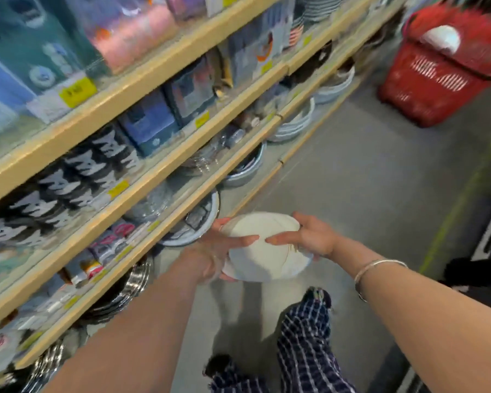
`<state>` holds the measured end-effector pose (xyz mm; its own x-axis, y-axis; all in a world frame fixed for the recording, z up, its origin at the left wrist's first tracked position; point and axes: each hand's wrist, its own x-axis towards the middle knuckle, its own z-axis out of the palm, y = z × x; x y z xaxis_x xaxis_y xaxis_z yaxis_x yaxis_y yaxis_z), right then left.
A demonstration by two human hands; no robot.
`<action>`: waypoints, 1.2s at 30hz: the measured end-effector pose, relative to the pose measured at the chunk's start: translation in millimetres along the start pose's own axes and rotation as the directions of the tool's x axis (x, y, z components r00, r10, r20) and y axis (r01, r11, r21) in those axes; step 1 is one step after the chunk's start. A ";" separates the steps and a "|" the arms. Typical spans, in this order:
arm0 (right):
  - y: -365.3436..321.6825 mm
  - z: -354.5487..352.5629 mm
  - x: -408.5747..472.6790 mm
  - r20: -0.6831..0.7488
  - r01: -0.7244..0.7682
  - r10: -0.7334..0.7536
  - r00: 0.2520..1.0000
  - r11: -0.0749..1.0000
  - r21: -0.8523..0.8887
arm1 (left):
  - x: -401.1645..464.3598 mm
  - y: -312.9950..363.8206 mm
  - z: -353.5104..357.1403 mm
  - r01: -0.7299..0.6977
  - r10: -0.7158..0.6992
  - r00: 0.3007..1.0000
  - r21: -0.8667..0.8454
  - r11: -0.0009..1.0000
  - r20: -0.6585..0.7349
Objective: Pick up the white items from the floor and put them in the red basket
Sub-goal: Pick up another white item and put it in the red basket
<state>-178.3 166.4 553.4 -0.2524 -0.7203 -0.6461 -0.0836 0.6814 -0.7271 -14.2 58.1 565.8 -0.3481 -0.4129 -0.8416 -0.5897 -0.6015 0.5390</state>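
Observation:
Both hands carry a small stack of white round items [262, 245], bowl-shaped and turned bottom up, at waist height above the grey floor. My left hand [216, 251] grips the stack from the left, thumb across the top and fingers underneath. My right hand [304, 236] grips it from the right, thumb on top. The red basket [437, 80] stands on the floor at the far right, well ahead of the hands. One white item [441, 38] lies inside it.
Wooden shelves [159, 177] with plates, bowls, mugs and boxes run along the left side. The grey floor [366, 180] stretches between the hands and the basket. My legs in checked trousers [304, 341] are below. A dark object [477, 273] sits at the right edge.

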 end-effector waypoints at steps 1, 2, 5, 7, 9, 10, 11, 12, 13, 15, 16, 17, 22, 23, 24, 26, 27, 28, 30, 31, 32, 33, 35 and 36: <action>1.6 -29.4 -3.5 -0.036 0.016 -0.016 0.999 1.000 0.017 | 3.4 18.7 24.0 0.004 -0.004 1.000 -0.001 1.000 0.028; 2.5 -58.5 -8.0 -0.067 0.024 -0.023 0.997 1.000 0.019 | 6.8 35.1 48.6 0.001 -0.001 0.999 0.005 1.000 0.048; 8.5 -144.9 -17.9 -0.160 0.029 -0.028 0.987 1.000 0.003 | 19.5 84.6 122.6 -0.087 0.084 0.994 0.046 0.995 0.067; 11.8 -194.3 -22.4 -0.218 0.018 -0.021 0.976 1.000 -0.016 | 27.3 112.9 165.7 -0.130 0.125 0.988 0.056 0.990 0.096; 14.4 -239.3 -27.8 -0.268 0.004 -0.009 0.963 1.000 -0.022 | 31.4 138.4 204.4 -0.135 0.127 0.982 0.052 0.990 0.138; 15.3 -261.1 -31.1 -0.290 -0.002 -0.002 0.957 1.000 -0.015 | 34.7 151.7 222.7 -0.127 0.116 0.980 0.055 0.990 0.163; 15.8 -275.4 -31.7 -0.299 -0.001 -0.002 0.954 1.000 -0.010 | 37.7 161.5 234.0 -0.118 0.104 0.978 0.067 0.991 0.182; 17.0 -291.7 -32.1 -0.314 -0.003 0.004 0.950 1.000 0.001 | 41.4 172.6 247.0 -0.116 0.096 0.974 0.088 0.989 0.204; 19.5 -312.1 -32.0 -0.331 -0.006 0.013 0.944 1.000 0.022 | 49.5 186.6 264.1 -0.120 0.092 0.971 0.117 0.986 0.222; 24.1 -345.1 -28.1 -0.346 -0.008 0.027 0.938 0.998 0.057 | 62.9 210.6 290.7 -0.126 0.087 0.967 0.150 0.981 0.240; 25.8 -365.4 -24.3 -0.355 -0.007 0.034 0.934 0.997 0.077 | 72.7 226.0 306.6 -0.127 0.081 0.964 0.171 0.977 0.253; 27.6 -380.1 -20.1 -0.362 -0.013 0.047 0.931 0.995 0.096 | 79.4 237.9 318.1 -0.122 0.071 0.964 0.188 0.974 0.258; 31.1 -478.3 19.7 -0.425 -0.023 0.098 0.900 0.984 0.177 | 136.9 320.7 387.7 -0.129 0.031 0.940 0.270 0.954 0.340; 30.2 -497.1 28.1 -0.435 -0.022 0.108 0.894 0.980 0.198 | 147.1 338.2 400.5 -0.128 0.025 0.938 0.279 0.952 0.345; 28.5 -518.7 36.8 -0.449 -0.022 0.119 0.886 0.976 0.216 | 158.7 358.7 415.2 -0.130 0.023 0.937 0.286 0.949 0.348; 23.8 -560.2 51.0 -0.468 -0.029 0.148 0.871 0.967 0.252 | 180.1 399.0 444.4 -0.114 -0.002 0.939 0.318 0.941 0.345; 22.1 -580.0 57.7 -0.479 -0.020 0.156 0.864 0.961 0.277 | 189.8 417.8 459.2 -0.130 -0.003 0.933 0.342 0.931 0.361; 21.1 -599.9 64.8 -0.492 -0.008 0.166 0.855 0.952 0.307 | 198.2 438.6 475.0 -0.150 0.004 0.928 0.365 0.919 0.372; 20.8 -638.0 77.4 -0.516 0.000 0.197 0.833 0.934 0.357 | 216.2 479.7 506.0 -0.171 0.011 0.930 0.406 0.898 0.369; 23.2 -661.9 86.1 -0.520 -0.003 0.217 0.826 0.924 0.381 | 227.3 499.6 525.5 -0.181 0.006 0.927 0.434 0.882 0.375; 25.9 -680.1 93.7 -0.521 -0.007 0.234 0.821 0.916 0.401 | 235.8 513.9 540.4 -0.181 -0.007 0.925 0.456 0.871 0.381; 27.1 -698.0 100.5 -0.518 -0.011 0.245 0.820 0.910 0.414 | 243.8 527.5 554.0 -0.172 -0.024 0.924 0.469 0.866 0.382; 29.7 -737.0 116.3 -0.504 -0.020 0.259 0.824 0.902 0.431 | 263.4 555.4 582.1 -0.147 -0.054 0.923 0.479 0.866 0.381; 33.5 -763.0 127.3 -0.500 -0.015 0.263 0.825 0.895 0.446 | 276.7 571.6 600.4 -0.149 -0.056 0.920 0.478 0.866 0.388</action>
<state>-948.8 196.3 624.0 -0.7121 -0.3503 -0.6084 0.3587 0.5634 -0.7443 -885.1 10.7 620.6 -0.5701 -0.0810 -0.8176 -0.8068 -0.1328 0.5758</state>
